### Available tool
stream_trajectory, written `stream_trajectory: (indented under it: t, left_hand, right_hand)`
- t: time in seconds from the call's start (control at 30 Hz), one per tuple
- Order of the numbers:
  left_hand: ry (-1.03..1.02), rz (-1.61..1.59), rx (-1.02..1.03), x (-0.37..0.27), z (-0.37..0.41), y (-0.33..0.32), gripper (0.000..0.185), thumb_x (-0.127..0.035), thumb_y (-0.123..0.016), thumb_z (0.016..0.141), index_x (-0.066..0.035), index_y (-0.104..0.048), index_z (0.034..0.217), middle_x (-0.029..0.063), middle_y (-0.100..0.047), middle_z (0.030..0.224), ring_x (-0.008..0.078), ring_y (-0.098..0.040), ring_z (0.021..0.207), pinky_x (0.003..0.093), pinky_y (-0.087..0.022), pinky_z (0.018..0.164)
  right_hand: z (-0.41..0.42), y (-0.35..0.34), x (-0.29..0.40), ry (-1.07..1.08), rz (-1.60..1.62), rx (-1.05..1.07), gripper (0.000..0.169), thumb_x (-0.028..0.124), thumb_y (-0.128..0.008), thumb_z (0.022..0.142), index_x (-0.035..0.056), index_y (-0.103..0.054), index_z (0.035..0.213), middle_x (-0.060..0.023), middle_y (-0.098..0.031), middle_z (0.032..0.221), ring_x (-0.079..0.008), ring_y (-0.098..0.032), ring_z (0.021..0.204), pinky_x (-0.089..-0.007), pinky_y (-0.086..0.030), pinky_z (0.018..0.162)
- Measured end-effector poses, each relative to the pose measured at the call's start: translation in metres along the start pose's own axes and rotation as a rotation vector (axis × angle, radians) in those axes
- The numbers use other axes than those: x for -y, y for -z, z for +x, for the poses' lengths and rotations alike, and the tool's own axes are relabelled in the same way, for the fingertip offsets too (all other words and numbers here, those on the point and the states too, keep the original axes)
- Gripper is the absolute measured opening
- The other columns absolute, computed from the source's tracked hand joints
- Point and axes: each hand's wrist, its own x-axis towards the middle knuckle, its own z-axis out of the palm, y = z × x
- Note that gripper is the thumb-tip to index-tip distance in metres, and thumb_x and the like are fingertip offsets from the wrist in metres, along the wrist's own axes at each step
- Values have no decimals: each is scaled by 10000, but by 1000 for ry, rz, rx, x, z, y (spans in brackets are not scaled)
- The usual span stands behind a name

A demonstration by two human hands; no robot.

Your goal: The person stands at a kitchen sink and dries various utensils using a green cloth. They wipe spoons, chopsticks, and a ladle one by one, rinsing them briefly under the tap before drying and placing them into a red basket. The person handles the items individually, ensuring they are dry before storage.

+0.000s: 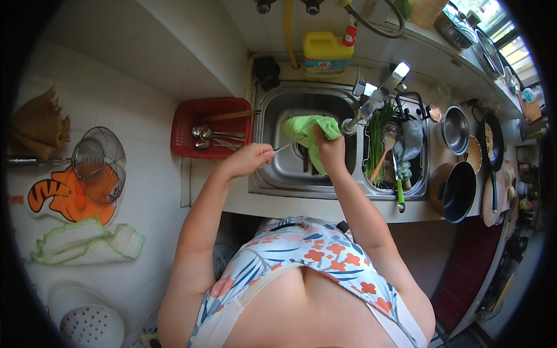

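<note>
My left hand (251, 159) pinches one end of a thin metal utensil (285, 146), likely a spoon or fork, over the left sink basin (278, 169). Around its other end, my right hand (330, 150) grips a bright green cloth (304, 126), which hides that end. Part of the cloth hangs down into the basin. Beneath it, dark stick-like pieces (306, 160) lie near the drain, partly covered. Left of the sink, a red plastic basket (176, 130) holds several metal spoons (209, 132) and a pair of wooden chopsticks (226, 115).
The faucet (378, 98) rises between the basins. The right basin holds green chives or scallions (377, 143), a ladle (390, 132) and a green-handled tool (399, 191). A yellow detergent jug (327, 54) stands behind. Farther right are a steel bowl (455, 130) and a deep pot (454, 191).
</note>
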Motion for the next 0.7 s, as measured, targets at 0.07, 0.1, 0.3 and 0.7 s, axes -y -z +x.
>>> stream_trajectory:
  t: [0.07, 0.1, 0.3, 0.7]
  left_hand:
    - [-44, -63, -11, 5, 3, -8, 254, -237, -463, 923, -57, -494, 746, -56, -378, 592, 49, -343, 544, 209, -313, 498]
    - [-70, -110, -44, 4, 7, -15, 251, -231, -457, 928, -58, -490, 750, -57, -372, 592, 47, -334, 541, 206, -305, 493]
    - [-187, -438, -143, 6, 33, -55, 233, -207, -436, 947, -64, -472, 767, -62, -330, 584, 31, -284, 510, 193, -244, 460]
    - [81, 296, -201, -34, 37, 1, 471, -460, -565, 846, -14, -590, 696, 38, -550, 605, 105, -496, 520, 269, -425, 503]
  right_hand:
    - [-1, -7, 7, 70, 43, -142, 244, 207, -615, 852, -16, -617, 951, -56, -636, 836, -138, -562, 736, -290, -445, 670]
    - [3, -12, 6, 49, 154, -208, 248, 208, -605, 861, -14, -607, 969, -55, -627, 863, -136, -556, 759, -289, -442, 682]
    - [21, -24, 3, -122, 570, -205, 273, 241, -587, 885, 22, -542, 1041, -32, -568, 964, -122, -528, 822, -278, -432, 716]
    - [6, -14, -5, -119, 195, 94, 198, 193, -607, 852, 8, -602, 924, -27, -611, 804, -115, -553, 756, -266, -431, 682]
